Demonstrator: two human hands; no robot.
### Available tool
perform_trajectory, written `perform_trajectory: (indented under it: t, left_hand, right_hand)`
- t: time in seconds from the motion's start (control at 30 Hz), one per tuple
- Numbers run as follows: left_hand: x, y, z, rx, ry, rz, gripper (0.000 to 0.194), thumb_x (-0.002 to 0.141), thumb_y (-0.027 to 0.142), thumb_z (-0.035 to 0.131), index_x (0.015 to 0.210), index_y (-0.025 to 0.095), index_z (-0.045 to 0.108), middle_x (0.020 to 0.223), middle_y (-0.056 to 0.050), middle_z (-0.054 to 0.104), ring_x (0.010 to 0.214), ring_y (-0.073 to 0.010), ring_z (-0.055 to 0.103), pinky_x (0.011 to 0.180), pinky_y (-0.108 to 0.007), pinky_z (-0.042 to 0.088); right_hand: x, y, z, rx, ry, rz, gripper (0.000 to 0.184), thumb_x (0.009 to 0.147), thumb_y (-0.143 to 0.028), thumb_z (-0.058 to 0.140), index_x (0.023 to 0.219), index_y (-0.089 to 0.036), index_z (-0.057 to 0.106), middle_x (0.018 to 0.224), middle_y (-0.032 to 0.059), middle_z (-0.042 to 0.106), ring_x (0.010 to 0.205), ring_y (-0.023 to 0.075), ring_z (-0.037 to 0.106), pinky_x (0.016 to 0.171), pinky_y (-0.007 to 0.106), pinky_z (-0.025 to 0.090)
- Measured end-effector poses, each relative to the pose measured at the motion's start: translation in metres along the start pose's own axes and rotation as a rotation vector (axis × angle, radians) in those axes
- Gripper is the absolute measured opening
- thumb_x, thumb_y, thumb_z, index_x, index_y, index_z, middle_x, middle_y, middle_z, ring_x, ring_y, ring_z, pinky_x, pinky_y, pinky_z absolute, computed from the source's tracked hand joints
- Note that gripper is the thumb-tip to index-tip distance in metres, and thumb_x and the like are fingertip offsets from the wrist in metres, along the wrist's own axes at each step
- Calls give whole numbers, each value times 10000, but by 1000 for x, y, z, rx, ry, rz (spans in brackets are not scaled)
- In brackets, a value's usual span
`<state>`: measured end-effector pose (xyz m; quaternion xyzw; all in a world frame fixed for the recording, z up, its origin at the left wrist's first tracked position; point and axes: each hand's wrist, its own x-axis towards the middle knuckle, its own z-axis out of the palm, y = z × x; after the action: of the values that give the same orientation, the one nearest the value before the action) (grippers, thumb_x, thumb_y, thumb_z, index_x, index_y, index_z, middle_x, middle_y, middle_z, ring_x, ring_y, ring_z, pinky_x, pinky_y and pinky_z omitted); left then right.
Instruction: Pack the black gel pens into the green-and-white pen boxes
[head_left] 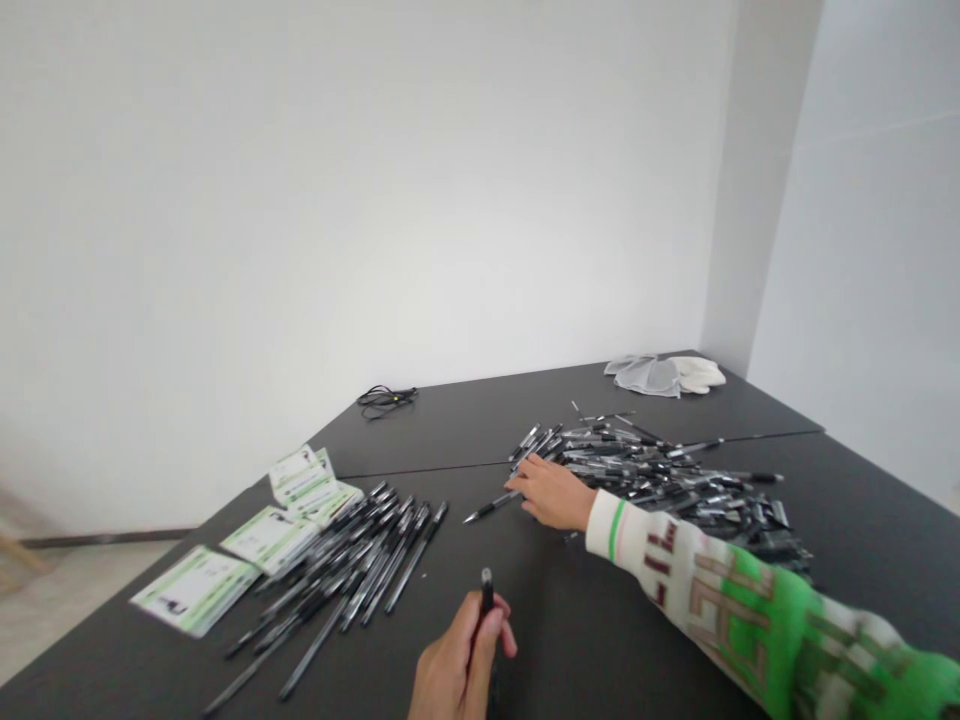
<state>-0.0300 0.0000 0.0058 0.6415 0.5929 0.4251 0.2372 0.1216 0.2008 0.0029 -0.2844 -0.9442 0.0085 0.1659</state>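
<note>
My left hand (459,662) is at the bottom middle, closed around a black pen (487,582) held upright. The pen's top end sticks up above the thumb, and the rest is mostly hidden by the fingers. My right hand (555,493) reaches forward over the table, its fingertips closed on the rear of a gel pen (489,509). That pen lies slanted, its bare pointed tip toward the left. Just behind and beside this hand spreads a large loose heap of pens (622,465), partly covered by the forearm.
Several capped pens (375,560) lie in a slanted bunch at the left on the dark table (450,430). Green-and-white cards (196,590) are beside them. A black cable (386,398) lies coiled at the back edge, near the wall. White gloves (697,375) and greyish cloth (646,376) rest at the far right.
</note>
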Motion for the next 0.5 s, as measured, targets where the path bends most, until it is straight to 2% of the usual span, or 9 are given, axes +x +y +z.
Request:
perform_trajectory:
  t: [0.07,0.13,0.23,0.33,0.4,0.5]
  left_hand:
    - [1,-2,1,7,25,-25,304,919,465,447,838,222,610,623,31,593,594,-135,574,643,-198,420]
    - [2,-5,1,-36,100,-94,325,902,503,462,857,214,603,600,41,548,558,-132,535,608,-207,421]
    - [4,-12,-1,-198,191,-205,412,837,587,523,963,202,603,705,14,589,655,-151,576,637,-218,472]
    - [7,-16,-8,-323,255,-211,466,790,616,576,991,197,617,821,-14,612,775,-164,587,712,-224,493]
    - [9,-14,-13,-380,283,-206,440,795,599,590,971,198,630,807,-1,587,736,-135,551,703,-202,477]
    - [9,-3,-17,-479,290,-251,429,814,567,596,1032,200,641,688,38,489,616,-96,453,583,-163,412]
  right_hand:
    - [21,-6,12,15,-18,-29,291,826,-158,628,1113,-109,621,1100,164,579,1093,301,472,923,422,431]
    - [36,-10,21,46,-34,-53,202,824,-103,600,1022,-90,636,1045,166,592,1049,289,492,920,423,432]
    - [46,-16,24,124,-24,-72,126,823,-51,562,925,-99,618,1009,160,596,1045,285,489,923,431,420]
    - [37,-24,11,250,20,-50,108,845,-62,541,928,-126,563,1027,147,593,1060,269,480,936,429,400]
    - [21,-33,-3,365,45,-20,106,905,-88,468,991,-142,497,1001,117,607,990,219,517,896,378,424]
    - [-13,-53,-25,594,11,-4,101,1005,-175,304,1026,-177,403,879,39,630,789,140,558,756,275,458]
